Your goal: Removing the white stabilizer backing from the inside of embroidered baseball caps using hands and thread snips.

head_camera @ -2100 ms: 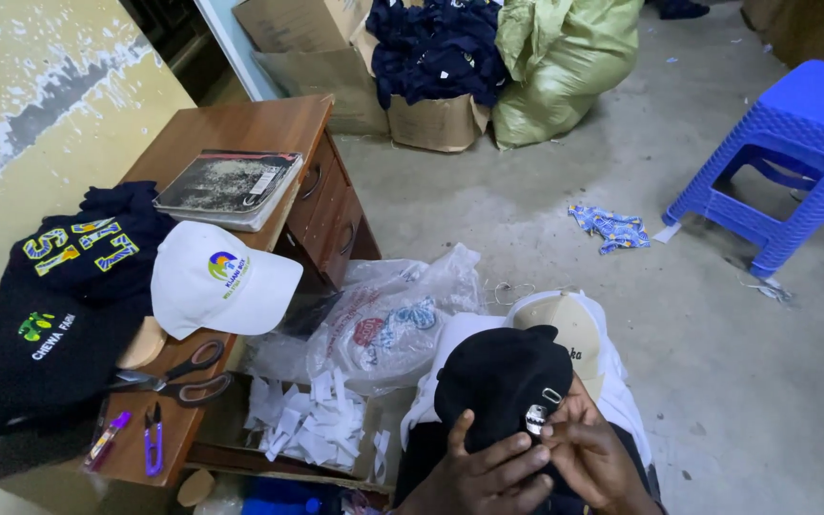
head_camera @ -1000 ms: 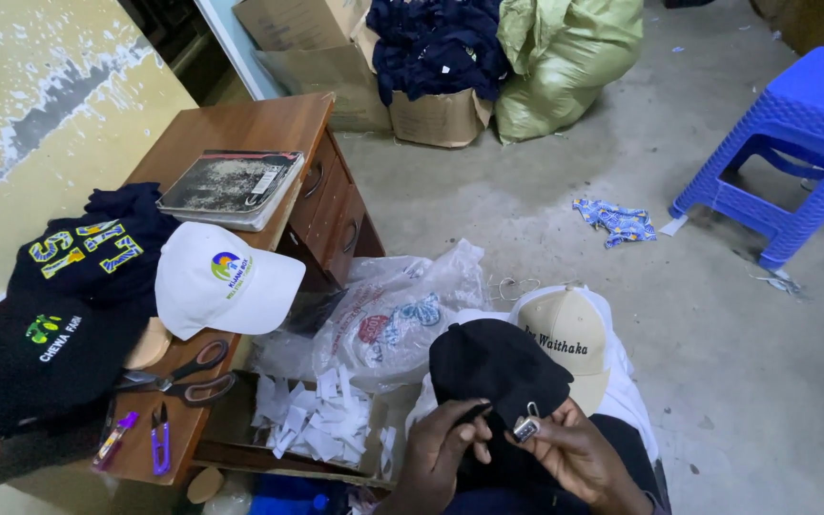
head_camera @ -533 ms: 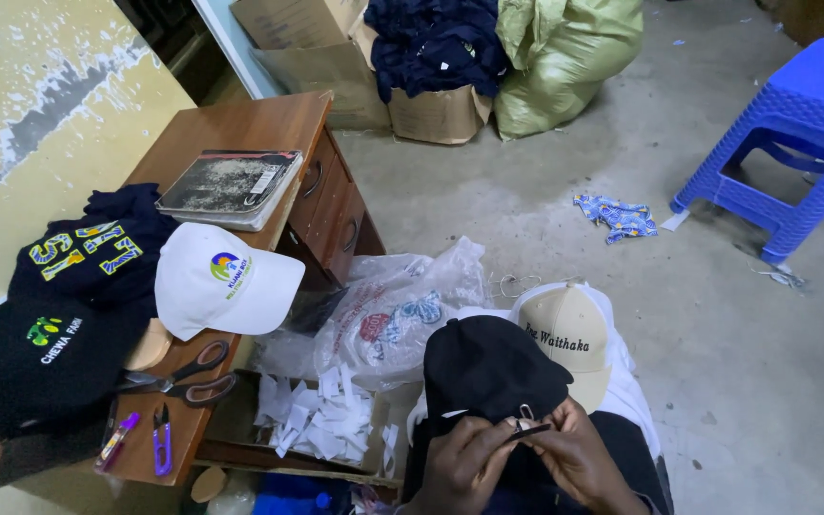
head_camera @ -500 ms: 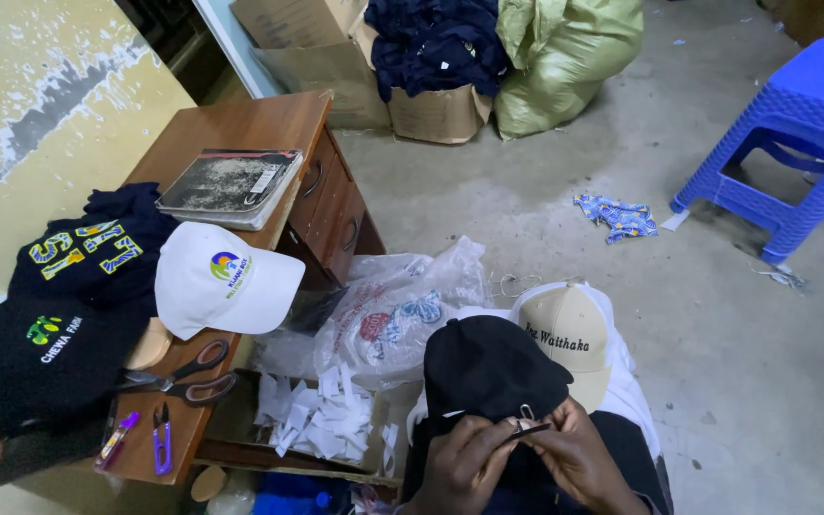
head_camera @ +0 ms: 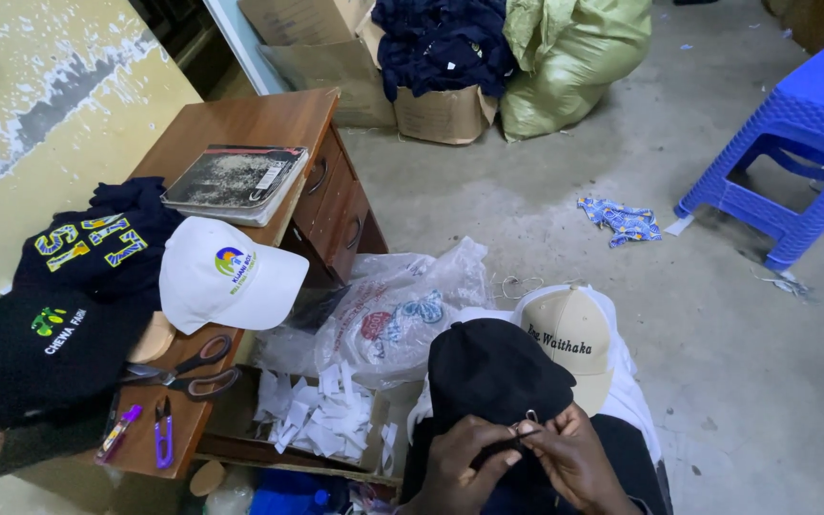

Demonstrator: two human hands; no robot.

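Note:
A black cap (head_camera: 496, 370) lies on my lap at the bottom of the view. My left hand (head_camera: 462, 464) pinches its near edge. My right hand (head_camera: 572, 461) grips the same edge, close beside the left. A small metal ring or pin (head_camera: 530, 417) shows at the cap's edge between my fingertips. Behind the black cap sits a beige cap (head_camera: 569, 336) with dark lettering, resting on white cloth (head_camera: 627, 401).
A wooden desk (head_camera: 240, 124) on the left carries a white cap (head_camera: 224, 275), dark garments (head_camera: 88, 248), scissors (head_camera: 188, 367), a purple thread snipper (head_camera: 162, 431) and a book (head_camera: 236, 178). An open drawer holds white paper slips (head_camera: 321, 415). A blue plastic stool (head_camera: 789, 153) stands right.
My hands have slid from the cap's front down to its near edge and now pinch it together. The black cap has shifted slightly on my lap.

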